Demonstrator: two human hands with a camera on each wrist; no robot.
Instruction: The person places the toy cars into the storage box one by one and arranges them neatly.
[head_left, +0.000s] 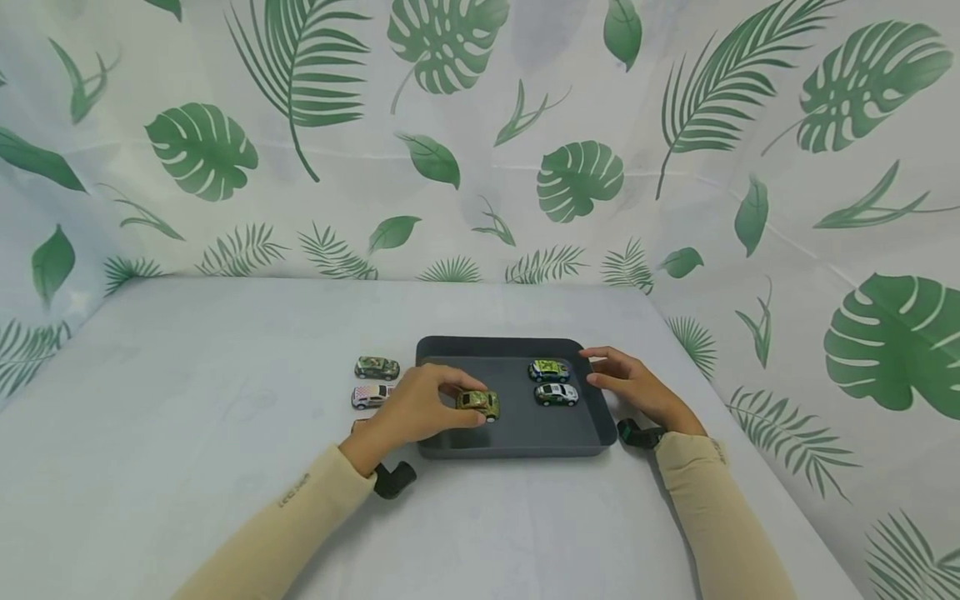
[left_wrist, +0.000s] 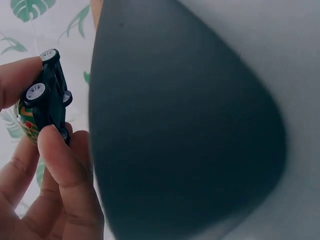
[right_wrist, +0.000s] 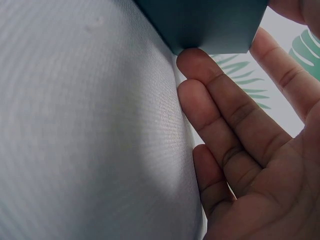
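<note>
My left hand (head_left: 420,404) pinches a camouflage toy car (head_left: 487,403) between thumb and fingers, over the left part of a dark grey tray (head_left: 517,432). In the left wrist view, the black underside and white-hubbed wheels of this car (left_wrist: 54,92) show. On the tray's right side stand a yellow-green toy car (head_left: 549,371) and a white and dark toy car (head_left: 557,395). My right hand (head_left: 637,387) is at the tray's right edge. Seen from the right wrist, its loosely extended fingers (right_wrist: 200,65) touch the tray's outer wall (right_wrist: 215,30).
Left of the tray, a camouflage toy car (head_left: 377,367) and a white and pink patterned toy car (head_left: 369,397) stand on the white tablecloth (head_left: 210,400). A third toy car is mostly hidden behind my left wrist. Leaf-printed cloth (head_left: 480,167) walls the table's back and sides.
</note>
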